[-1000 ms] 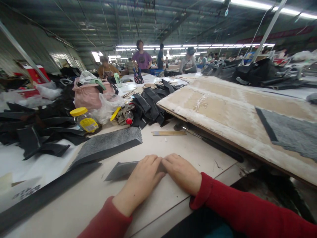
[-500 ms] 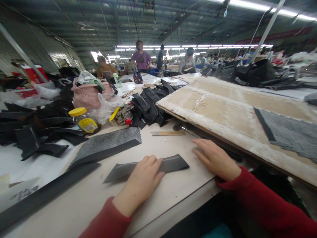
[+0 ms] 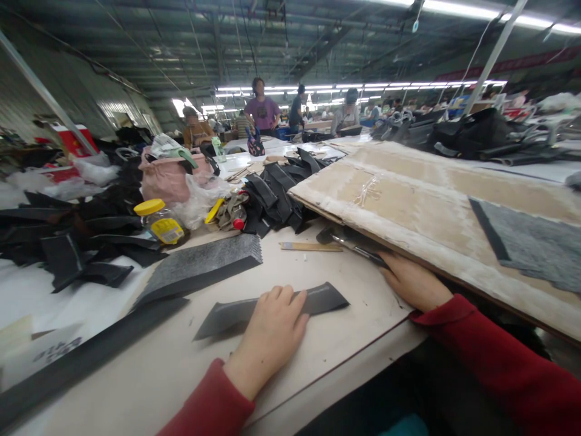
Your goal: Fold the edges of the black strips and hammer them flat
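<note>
My left hand (image 3: 271, 336) rests on a folded black strip (image 3: 327, 298), its fingers over the far edge and its thumb by the near edge, holding it against the table. The strip's middle is hidden under the hand. My right hand (image 3: 415, 281) reaches beneath the edge of a large board, its fingers closed around the handle end of a hammer (image 3: 358, 248). The fingertips are partly hidden. The hammer's dark head lies to the left on the table. Just in front of it is a flat yellowish stick (image 3: 311, 247).
The raised board (image 3: 408, 188) overhangs the right side. At left lie grey-faced strips (image 3: 204, 266), a long black strip (image 3: 95, 348) and a black heap (image 3: 77, 242). A yellow-lidded jar (image 3: 158, 221), a pink bag (image 3: 166, 178) and more black pieces (image 3: 275, 194) stand behind. People are farther back.
My right hand has moved right and in under the board's edge, and has taken hold of the hammer's handle. My left hand stays on the black strip.
</note>
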The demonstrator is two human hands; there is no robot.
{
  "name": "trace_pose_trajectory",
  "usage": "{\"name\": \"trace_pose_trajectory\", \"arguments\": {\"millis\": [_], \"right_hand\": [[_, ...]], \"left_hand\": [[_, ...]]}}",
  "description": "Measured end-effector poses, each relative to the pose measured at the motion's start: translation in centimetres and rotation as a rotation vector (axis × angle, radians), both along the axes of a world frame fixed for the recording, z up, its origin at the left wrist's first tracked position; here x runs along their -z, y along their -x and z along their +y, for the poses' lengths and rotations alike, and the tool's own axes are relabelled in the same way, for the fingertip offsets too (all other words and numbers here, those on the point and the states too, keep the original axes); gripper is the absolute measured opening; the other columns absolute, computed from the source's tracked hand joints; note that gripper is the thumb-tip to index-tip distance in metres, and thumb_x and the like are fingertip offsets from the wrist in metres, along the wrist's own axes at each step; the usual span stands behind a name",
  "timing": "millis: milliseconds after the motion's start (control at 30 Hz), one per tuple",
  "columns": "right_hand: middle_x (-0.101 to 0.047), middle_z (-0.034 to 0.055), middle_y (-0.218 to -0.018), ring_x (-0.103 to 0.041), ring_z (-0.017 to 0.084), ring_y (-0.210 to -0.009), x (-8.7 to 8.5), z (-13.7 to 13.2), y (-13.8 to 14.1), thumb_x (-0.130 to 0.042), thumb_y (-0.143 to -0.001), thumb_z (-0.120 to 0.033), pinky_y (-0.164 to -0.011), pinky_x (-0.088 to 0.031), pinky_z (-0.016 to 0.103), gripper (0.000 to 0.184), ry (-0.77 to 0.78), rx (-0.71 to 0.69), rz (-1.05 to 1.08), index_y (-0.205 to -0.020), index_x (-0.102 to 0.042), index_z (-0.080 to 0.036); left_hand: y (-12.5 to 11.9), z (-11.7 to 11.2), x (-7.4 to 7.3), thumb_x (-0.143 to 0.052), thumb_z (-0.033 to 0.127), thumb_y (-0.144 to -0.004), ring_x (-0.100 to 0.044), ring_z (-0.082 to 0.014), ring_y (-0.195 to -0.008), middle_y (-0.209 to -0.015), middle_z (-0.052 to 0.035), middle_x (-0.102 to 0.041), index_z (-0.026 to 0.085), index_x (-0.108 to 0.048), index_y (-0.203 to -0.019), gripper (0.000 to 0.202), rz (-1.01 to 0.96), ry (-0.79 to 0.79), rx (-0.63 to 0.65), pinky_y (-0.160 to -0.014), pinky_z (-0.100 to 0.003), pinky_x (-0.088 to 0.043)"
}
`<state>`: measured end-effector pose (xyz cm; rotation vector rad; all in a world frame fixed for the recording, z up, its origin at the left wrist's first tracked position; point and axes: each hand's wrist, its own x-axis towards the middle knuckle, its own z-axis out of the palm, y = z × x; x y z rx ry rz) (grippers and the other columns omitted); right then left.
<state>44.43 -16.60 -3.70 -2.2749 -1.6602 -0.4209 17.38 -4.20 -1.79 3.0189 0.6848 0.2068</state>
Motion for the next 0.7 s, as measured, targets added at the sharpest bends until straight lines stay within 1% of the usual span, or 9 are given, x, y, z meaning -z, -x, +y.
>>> {"name": "trace_pose_trajectory", "arguments": {"millis": [67, 100, 233, 300, 367, 467, 533, 633, 700], "right_hand": [[-0.061, 0.0140, -0.107, -0.058, 0.026, -0.100, -0.7, -1.0, 1.1, -0.038, -0.086, -0.029, -0.091, -0.044, 0.041, 0.039, 0.053, -0.012, 0.088, -0.117, -0.052, -0.013], [-0.061, 0.0134, -0.108, -0.058, 0.025, -0.099, -1.1, -1.7, 1.8, -0.037, -0.086, -0.031, -0.090, -0.045, 0.040, 0.040, 0.070, -0.025, 0.151, -0.119, -0.051, -0.013], [-0.058, 0.0088, -0.121, -0.054, 0.023, -0.110, -2.5, -4.6, 4.7, -0.037, -0.088, -0.041, -0.095, -0.042, 0.037, 0.043, 0.101, -0.099, 0.451, -0.122, -0.051, -0.019], [-0.057, 0.0070, -0.122, -0.053, 0.023, -0.112, -2.8, -5.8, 5.6, -0.038, -0.087, -0.045, -0.096, -0.042, 0.037, 0.045, 0.133, -0.109, 0.581, -0.124, -0.051, -0.021], [-0.057, 0.0052, -0.122, -0.051, 0.024, -0.113, -2.8, -6.8, 6.1, -0.040, -0.086, -0.045, -0.095, -0.042, 0.035, 0.045, 0.168, -0.106, 0.668, -0.124, -0.052, -0.024], [-0.056, 0.0025, -0.123, -0.050, 0.023, -0.114, -3.2, -7.6, 6.4, -0.042, -0.085, -0.044, -0.095, -0.041, 0.034, 0.044, 0.182, -0.110, 0.727, -0.124, -0.052, -0.027], [-0.055, 0.0020, -0.124, -0.050, 0.022, -0.114, -3.6, -7.8, 6.6, -0.038, -0.087, -0.044, -0.096, -0.040, 0.035, 0.044, 0.151, -0.113, 0.737, -0.126, -0.050, -0.027], [-0.050, 0.0016, -0.129, -0.047, 0.022, -0.117, -3.9, -7.8, 7.0, -0.036, -0.088, -0.041, -0.098, -0.037, 0.037, 0.046, 0.058, -0.104, 0.677, -0.131, -0.044, -0.027], [-0.047, 0.0007, -0.131, -0.045, 0.023, -0.118, -3.5, -7.7, 7.1, -0.038, -0.088, -0.039, -0.099, -0.037, 0.038, 0.046, 0.036, -0.114, 0.603, -0.133, -0.042, -0.028]], "left_hand": [[0.0, 0.0, 0.0, -0.042, 0.029, -0.087, -0.046, -0.0231, -0.093, -0.098, -0.0067, -0.051, 0.021, -0.050, -0.118, 0.033, -0.007, 0.004, 0.000, -0.081, -0.040, -0.040], [0.0, 0.0, 0.0, -0.042, 0.029, -0.087, -0.046, -0.0229, -0.093, -0.098, -0.0065, -0.051, 0.021, -0.050, -0.118, 0.033, -0.010, 0.008, 0.001, -0.081, -0.039, -0.040], [0.0, 0.0, -0.1, -0.042, 0.030, -0.087, -0.046, -0.0226, -0.094, -0.097, -0.0061, -0.051, 0.022, -0.051, -0.117, 0.032, -0.014, 0.029, -0.004, -0.081, -0.038, -0.040], [0.0, 0.0, -0.1, -0.042, 0.030, -0.087, -0.046, -0.0224, -0.094, -0.096, -0.0062, -0.051, 0.022, -0.051, -0.116, 0.031, -0.016, 0.031, -0.007, -0.081, -0.038, -0.040], [0.0, 0.0, -0.1, -0.042, 0.030, -0.087, -0.046, -0.0223, -0.093, -0.095, -0.0061, -0.051, 0.022, -0.051, -0.115, 0.030, -0.022, 0.030, -0.006, -0.081, -0.038, -0.040], [0.1, 0.0, 0.0, -0.043, 0.030, -0.087, -0.046, -0.0224, -0.092, -0.094, -0.0056, -0.052, 0.021, -0.053, -0.111, 0.027, -0.032, 0.035, -0.009, -0.081, -0.039, -0.040], [0.1, 0.0, -0.1, -0.044, 0.031, -0.087, -0.046, -0.0225, -0.092, -0.094, -0.0055, -0.052, 0.020, -0.053, -0.109, 0.026, -0.036, 0.042, -0.016, -0.081, -0.039, -0.040], [0.1, 0.0, 0.0, -0.044, 0.032, -0.087, -0.046, -0.0223, -0.093, -0.095, -0.0056, -0.052, 0.019, -0.053, -0.107, 0.025, -0.033, 0.051, -0.016, -0.082, -0.039, -0.040], [0.2, 0.1, 0.0, -0.044, 0.032, -0.087, -0.046, -0.0219, -0.093, -0.095, -0.0056, -0.052, 0.019, -0.053, -0.106, 0.024, -0.029, 0.051, -0.015, -0.082, -0.038, -0.039]]}}
